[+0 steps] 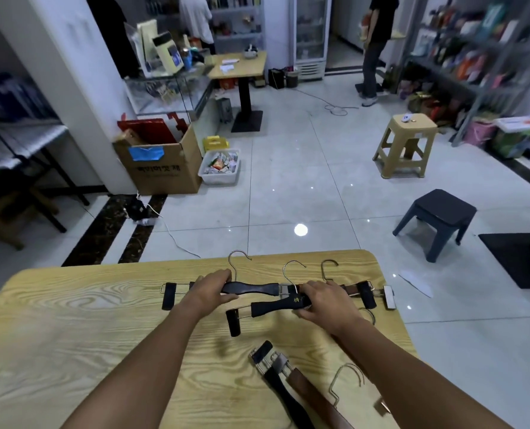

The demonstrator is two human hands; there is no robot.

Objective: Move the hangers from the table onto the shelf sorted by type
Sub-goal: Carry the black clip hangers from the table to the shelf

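Note:
Several clip hangers lie on the light wooden table [72, 329]. My left hand [212, 289] grips the bar of a black clip hanger [251, 288] at the table's far side. My right hand [325, 300] grips a second black clip hanger [270, 308] just in front of it. A brown hanger [353, 289] with a black clip and a silver clip lies behind my right hand. Near the front right, a black hanger [280, 385] and a brown hanger [316, 397] lie side by side under my right forearm.
Beyond the table is tiled floor with a grey stool [437, 218], a beige stool [406, 144], a cardboard box [161, 162] and a white bin [220, 167]. Metal shelves [474, 57] line the right wall. A person [375, 48] stands at the back.

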